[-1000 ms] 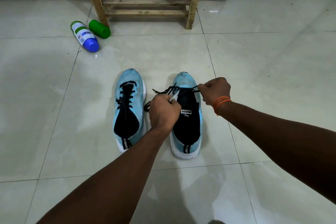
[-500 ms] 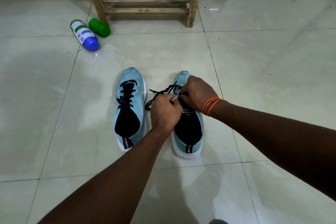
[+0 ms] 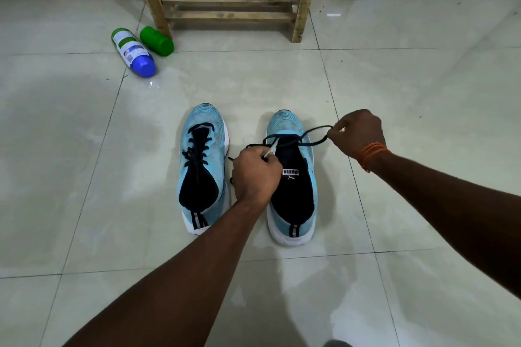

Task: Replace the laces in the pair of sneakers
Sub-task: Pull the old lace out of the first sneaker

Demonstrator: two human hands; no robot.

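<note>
Two light blue sneakers stand side by side on the tiled floor, toes pointing away from me. The left sneaker [image 3: 201,166] is laced with a dark lace. The right sneaker [image 3: 294,177] has its dark lace [image 3: 306,136] partly pulled out, in a loose loop above the tongue. My left hand [image 3: 255,175] grips the sneaker's white lace strip and part of the lace at the tongue's left side. My right hand [image 3: 356,134] pinches the lace loop, drawn out to the right of the toe.
A white bottle with a blue cap [image 3: 134,52] and a green bottle [image 3: 156,41] lie on the floor at the far left. A wooden stool frame [image 3: 231,5] stands against the wall behind the sneakers.
My right hand has moved from over the right sneaker's tongue out to the right, drawing a loop of dark lace with it. My left hand stays at the tongue.
</note>
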